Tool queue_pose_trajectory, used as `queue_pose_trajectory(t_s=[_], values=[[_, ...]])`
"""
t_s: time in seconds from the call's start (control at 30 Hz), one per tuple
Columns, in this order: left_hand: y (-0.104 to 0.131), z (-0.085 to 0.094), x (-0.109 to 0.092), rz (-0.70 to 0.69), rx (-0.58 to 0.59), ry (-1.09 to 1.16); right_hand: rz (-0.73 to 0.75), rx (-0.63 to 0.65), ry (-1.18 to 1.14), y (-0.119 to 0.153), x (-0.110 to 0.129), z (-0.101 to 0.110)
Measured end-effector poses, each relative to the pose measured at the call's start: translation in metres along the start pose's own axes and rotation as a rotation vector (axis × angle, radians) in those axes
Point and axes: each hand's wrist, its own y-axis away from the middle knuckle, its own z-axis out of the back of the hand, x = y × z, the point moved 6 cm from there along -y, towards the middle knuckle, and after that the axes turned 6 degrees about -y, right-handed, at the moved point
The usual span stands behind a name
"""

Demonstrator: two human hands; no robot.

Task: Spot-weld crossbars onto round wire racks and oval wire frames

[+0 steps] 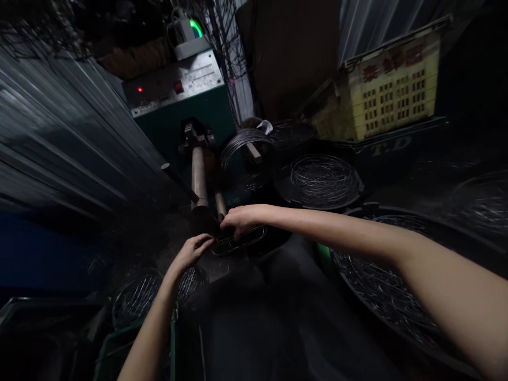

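A thin bent metal wire loop is held low in front of the machine's two rod-like arms. My left hand is closed, thumb and fingers pinching the loop's left end. My right hand reaches in from the right, its fingers curled down on the loop's upper side; its fingertips are partly hidden in shadow. Just above my hands are the thick upper rod and the thinner lower rod of the green machine. The right fingers lie close to the lower rod's end.
Coiled wire lies on a round dark tray to the right. A large basin holds many wire pieces. A yellow crate stands at the back right. Wire rings and a green crate are at lower left. Corrugated metal wall lines the left.
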Motion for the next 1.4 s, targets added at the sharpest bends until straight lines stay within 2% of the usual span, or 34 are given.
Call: queue_pose_trajectory(t_s=[0.3, 0.53, 0.67, 0.8, 1.0, 1.4], values=[[-0.002, -0.003, 0.000, -0.025, -0.004, 0.039, -0.023, -0.053, -0.039, 0.013, -0.004, 0.000], [-0.007, 0.002, -0.005, -0.088, -0.168, -0.039, -0.049, -0.154, -0.037, 0.021, -0.021, -0.003], [-0.010, 0.005, -0.005, -0.103, -0.194, -0.058, -0.077, -0.171, 0.060, 0.015, -0.026, -0.003], [-0.011, 0.006, 0.001, -0.112, -0.223, -0.060, -0.054, -0.179, 0.061, 0.008, -0.028, -0.005], [-0.013, 0.009, 0.003, -0.102, -0.234, -0.049, -0.052, -0.173, 0.033, 0.001, -0.033, -0.004], [-0.033, 0.013, 0.012, -0.113, -0.185, -0.010, -0.092, -0.184, 0.059, -0.005, -0.045, 0.004]])
